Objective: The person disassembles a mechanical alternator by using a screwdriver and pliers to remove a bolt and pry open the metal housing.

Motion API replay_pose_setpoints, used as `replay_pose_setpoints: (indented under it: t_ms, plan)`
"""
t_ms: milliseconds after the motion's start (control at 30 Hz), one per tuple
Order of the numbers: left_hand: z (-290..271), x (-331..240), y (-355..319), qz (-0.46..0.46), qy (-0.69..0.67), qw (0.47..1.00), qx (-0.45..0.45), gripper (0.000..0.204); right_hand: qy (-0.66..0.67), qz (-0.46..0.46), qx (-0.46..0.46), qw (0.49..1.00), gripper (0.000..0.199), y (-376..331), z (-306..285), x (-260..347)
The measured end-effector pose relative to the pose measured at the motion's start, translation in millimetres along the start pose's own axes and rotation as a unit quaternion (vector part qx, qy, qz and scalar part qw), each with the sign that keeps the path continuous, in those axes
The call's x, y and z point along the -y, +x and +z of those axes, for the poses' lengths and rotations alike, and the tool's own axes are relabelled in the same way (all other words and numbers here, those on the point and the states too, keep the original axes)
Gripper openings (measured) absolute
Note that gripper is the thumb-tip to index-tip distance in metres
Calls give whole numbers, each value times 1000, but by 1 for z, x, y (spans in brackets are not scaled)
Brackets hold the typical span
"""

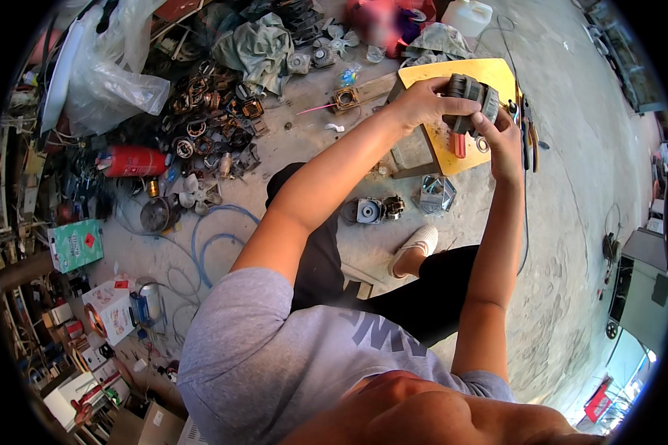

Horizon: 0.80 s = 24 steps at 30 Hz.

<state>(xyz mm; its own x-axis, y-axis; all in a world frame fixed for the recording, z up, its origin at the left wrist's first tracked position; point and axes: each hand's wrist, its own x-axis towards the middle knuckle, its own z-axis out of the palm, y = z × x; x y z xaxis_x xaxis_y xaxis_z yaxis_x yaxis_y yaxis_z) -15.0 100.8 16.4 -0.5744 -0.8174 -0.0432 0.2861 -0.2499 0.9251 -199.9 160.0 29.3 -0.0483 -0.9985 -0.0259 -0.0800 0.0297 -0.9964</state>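
Both my hands hold a dark grey, ribbed part [465,88] that looks like a small electric motor's housing, above a small yellow-topped table [419,73]. My left hand [425,104] wraps around its left side, thumb laid across the front. My right hand [503,139] closes on its lower right side with thumb and fingers. Just beneath the hands, a red object [459,145] and a metal ring [483,144] lie on the tabletop. Pliers and other long hand tools [528,133] sit along the table's right edge.
On the floor near my feet are an opened motor [369,211] and a shiny metal piece [436,194]. Heaped motor parts [200,111] lie at left, near a red cylinder [131,161], a blue hose [200,241] and boxes [76,245]. A white jug [467,16] stands at the back.
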Motion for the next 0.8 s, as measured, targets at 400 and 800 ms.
replay_pose_setpoints:
  t_ms: [400, 800]
  plan:
    - [-7, 8, 6, 32, 39, 998, 47, 68, 4, 18, 15, 1000, 71, -1, -11, 6]
    - [-3, 0, -10, 89, 136, 986, 27, 87, 24, 95, 18, 995, 63, 4, -28, -18]
